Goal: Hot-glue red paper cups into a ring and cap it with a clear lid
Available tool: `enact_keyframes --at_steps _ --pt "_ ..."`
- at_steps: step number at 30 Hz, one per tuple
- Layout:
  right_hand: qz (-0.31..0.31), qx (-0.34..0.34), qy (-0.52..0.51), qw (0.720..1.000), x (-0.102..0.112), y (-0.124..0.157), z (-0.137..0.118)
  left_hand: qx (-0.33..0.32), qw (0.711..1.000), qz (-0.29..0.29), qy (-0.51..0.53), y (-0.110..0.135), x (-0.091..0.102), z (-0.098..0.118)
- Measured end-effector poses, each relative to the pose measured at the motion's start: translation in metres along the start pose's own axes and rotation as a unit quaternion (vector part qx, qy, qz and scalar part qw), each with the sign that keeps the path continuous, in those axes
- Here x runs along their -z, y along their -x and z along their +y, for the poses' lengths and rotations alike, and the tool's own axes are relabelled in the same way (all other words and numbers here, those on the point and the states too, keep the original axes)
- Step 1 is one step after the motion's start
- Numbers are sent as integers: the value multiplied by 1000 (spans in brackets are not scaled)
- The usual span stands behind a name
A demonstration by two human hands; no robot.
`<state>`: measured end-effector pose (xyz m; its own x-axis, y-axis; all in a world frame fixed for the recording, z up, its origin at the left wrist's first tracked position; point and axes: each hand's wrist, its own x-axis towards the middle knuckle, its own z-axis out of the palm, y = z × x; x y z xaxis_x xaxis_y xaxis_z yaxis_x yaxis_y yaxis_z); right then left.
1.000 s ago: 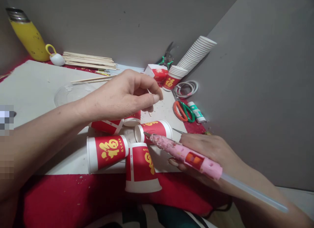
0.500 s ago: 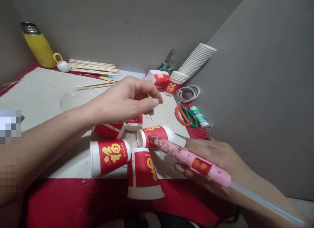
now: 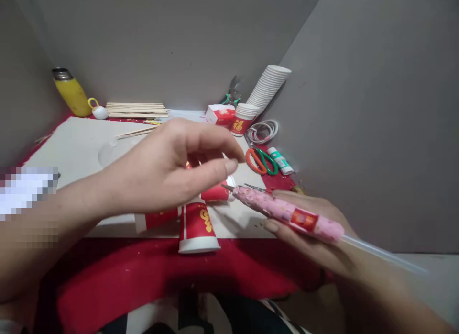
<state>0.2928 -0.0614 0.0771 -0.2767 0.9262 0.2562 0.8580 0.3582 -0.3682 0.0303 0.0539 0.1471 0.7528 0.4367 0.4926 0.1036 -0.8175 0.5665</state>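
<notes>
My left hand (image 3: 179, 169) hovers over the paper cups with its fingers loosely curved and the thumb apart from them; nothing shows between them. A pink hot glue gun (image 3: 267, 207) with a clear glue stick out of its back is in my right hand (image 3: 319, 257). Its metal nozzle points left, close to a red paper cup (image 3: 215, 193) lying on its side. A thin pointed metal tip (image 3: 253, 187) also sticks out by the right hand; its kind is hidden. In front lies another red cup (image 3: 195, 224) with gold print. My left hand and arm partly cover a further cup (image 3: 161, 219).
Stacked paper cups (image 3: 267, 87) lean at the back right, near pliers (image 3: 233, 92), a coiled cable (image 3: 263, 132), scissors (image 3: 263, 161) and a white-green tube (image 3: 279, 161). Wooden sticks (image 3: 136, 110) and a yellow bottle (image 3: 73, 94) stand at the back left. Grey panels enclose the table.
The view has shifted. My left hand now covers more of the cups, and the glue gun's nozzle has moved off the side of the right-hand cup, to its right edge.
</notes>
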Motion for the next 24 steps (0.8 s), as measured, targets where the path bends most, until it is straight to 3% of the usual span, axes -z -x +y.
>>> enact_keyframes --at_steps 5,9,11,15,24 --pt "1 -16 -89 996 -2 -2 -14 -104 980 -33 -167 48 -36 35" --pt "-29 4 -125 992 -14 0 -16 -162 932 21 -322 100 -70 36" --pt "-39 11 -136 990 -19 0 -16 -150 920 35 -360 116 -80 29" --pt "-66 -5 -136 988 -23 0 -22 -150 907 39 -393 124 -89 14" --pt "-103 -29 -131 986 -27 -1 -24 -163 924 62 -339 123 -92 -5"
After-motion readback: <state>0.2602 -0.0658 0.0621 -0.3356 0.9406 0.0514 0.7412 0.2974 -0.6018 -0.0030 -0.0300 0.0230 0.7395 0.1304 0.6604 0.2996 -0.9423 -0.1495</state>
